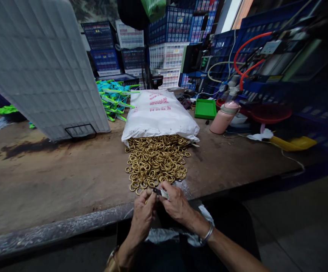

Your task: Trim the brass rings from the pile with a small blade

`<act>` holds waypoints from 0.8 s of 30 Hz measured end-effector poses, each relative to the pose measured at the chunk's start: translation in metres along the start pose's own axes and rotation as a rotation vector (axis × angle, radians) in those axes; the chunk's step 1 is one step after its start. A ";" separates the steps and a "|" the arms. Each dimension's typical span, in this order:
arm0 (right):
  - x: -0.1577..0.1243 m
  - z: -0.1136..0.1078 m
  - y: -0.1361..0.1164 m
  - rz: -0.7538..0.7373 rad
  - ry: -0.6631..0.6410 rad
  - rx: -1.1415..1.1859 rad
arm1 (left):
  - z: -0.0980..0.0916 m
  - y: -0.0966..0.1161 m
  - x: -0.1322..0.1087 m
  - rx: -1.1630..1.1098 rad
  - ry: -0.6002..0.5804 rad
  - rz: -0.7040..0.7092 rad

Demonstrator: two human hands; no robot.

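Near the table's front edge, my left hand [143,213] pinches a gold-coloured ring that is mostly hidden by the fingers. Beside it, my right hand [177,204] is closed on a small dark blade [157,191] with a whitish wrapped end, its tip close to the left fingertips. Just beyond both hands lies a loose pile of gold-coloured rings [158,160]. It spills from the mouth of a white sack [159,117] with red print, which rests flat on the table.
A tall white ribbed panel [43,68] stands on a wire foot at left. Green and blue plastic parts [112,99] lie behind it. To the right are a green tray [205,108], a pink bottle [224,119] and a machine with red hoses [241,47]. Stacked crates [168,54] line the back.
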State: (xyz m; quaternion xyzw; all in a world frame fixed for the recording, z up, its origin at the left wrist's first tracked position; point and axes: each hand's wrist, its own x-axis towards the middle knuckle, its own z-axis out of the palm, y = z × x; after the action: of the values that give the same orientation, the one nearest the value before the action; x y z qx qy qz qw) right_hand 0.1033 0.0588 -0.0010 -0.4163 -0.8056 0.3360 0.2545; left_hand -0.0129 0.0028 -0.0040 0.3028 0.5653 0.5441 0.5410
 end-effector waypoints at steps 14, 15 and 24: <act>0.006 0.003 0.001 0.210 -0.062 0.309 | -0.004 -0.002 -0.002 -0.038 -0.120 -0.058; 0.006 0.003 0.001 0.216 -0.065 0.317 | -0.004 -0.003 -0.003 -0.093 -0.148 -0.093; 0.007 0.001 -0.001 0.238 -0.043 0.250 | -0.005 -0.004 -0.007 -0.161 -0.132 -0.111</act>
State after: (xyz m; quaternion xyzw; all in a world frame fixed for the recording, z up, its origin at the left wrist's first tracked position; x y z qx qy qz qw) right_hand 0.0984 0.0639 0.0005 -0.4665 -0.7079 0.4701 0.2455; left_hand -0.0151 -0.0067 -0.0070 0.2619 0.4991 0.5359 0.6286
